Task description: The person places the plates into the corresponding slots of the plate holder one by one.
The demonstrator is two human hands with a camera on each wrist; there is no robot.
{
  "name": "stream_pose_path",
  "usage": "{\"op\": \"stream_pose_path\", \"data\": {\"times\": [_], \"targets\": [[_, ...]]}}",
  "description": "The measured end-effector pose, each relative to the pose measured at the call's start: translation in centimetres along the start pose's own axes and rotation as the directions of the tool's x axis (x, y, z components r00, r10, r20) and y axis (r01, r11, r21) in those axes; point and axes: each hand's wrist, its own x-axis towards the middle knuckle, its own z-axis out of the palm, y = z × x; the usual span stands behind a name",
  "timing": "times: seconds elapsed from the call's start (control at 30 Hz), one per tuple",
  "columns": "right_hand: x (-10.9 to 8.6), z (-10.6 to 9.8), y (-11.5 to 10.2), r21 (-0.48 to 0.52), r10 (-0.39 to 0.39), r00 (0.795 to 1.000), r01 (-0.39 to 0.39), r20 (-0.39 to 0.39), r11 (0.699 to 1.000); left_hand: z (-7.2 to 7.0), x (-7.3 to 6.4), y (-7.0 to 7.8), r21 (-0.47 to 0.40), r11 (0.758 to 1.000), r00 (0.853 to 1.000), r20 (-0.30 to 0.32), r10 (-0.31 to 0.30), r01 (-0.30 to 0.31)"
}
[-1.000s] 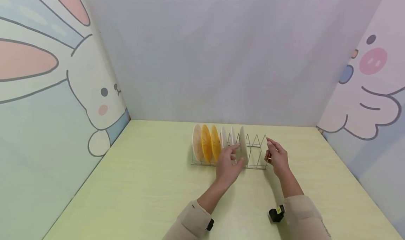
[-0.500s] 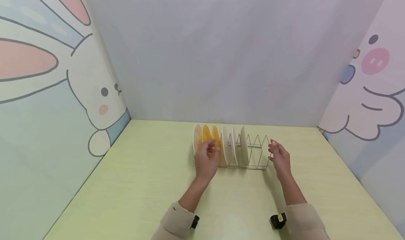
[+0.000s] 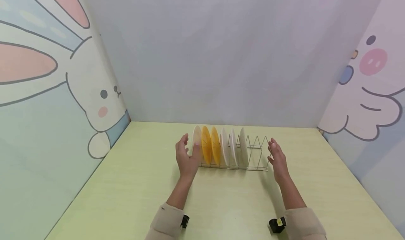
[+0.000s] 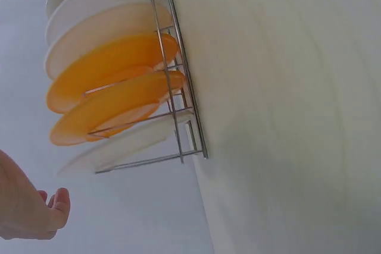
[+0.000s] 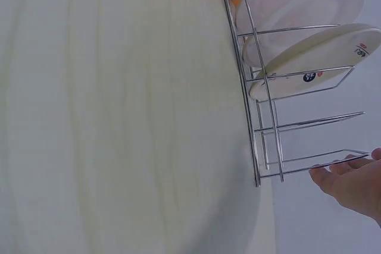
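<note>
A wire plate rack (image 3: 250, 169) stands on the table, with several plates upright in its left and middle slots. At the left end is a pale plate (image 3: 197, 136), followed by two orange plates (image 3: 206, 145), two white plates (image 3: 224, 146) and a cream plate (image 3: 244, 146) with printed marks, visible in the right wrist view. My left hand (image 3: 188, 159), fingers spread and holding nothing, is at the rack's left end, its thumb overlapping the pale plate in the head view. My right hand (image 3: 278, 160) has its fingers at the end wire (image 5: 315, 168) on the right.
Slots at the rack's right end hold no plates. A pale yellow-green table (image 3: 142, 183) lies under everything. Walls with cartoon animals (image 3: 95, 92) rise at both sides, and a plain grey wall (image 3: 221, 57) stands behind.
My left hand has moved leftward, from in front of the middle plates past the orange ones to the left end. My right hand stays by the right end, its fingers now straighter.
</note>
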Motion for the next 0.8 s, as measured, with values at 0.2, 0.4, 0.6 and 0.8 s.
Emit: {"op": "stream_pose_path", "data": {"times": [0.2,0.4,0.6,0.8], "targets": [[0.2,0.1,0.2,0.033,0.024,0.996,-0.027,0.081,0.999,-1.0,0.6,-1.2,0.017,0.960,0.945,0.174,-0.278,0.279],[0.5,0.1,0.3,0.047,0.037,0.992,-0.043,0.119,0.998,-1.1,0.7,-2.0,0.066,0.907,0.836,0.364,-0.410,0.416],[0.7,0.0,0.5,0.053,0.028,0.989,-0.036,0.142,0.998,-0.9,0.8,-2.2,0.074,0.891,0.799,0.415,-0.436,0.447],[0.6,0.1,0.7,0.059,0.049,0.989,-0.058,0.140,0.997,-0.9,0.6,-2.3,0.082,0.892,0.800,0.410,-0.437,0.445]]}}
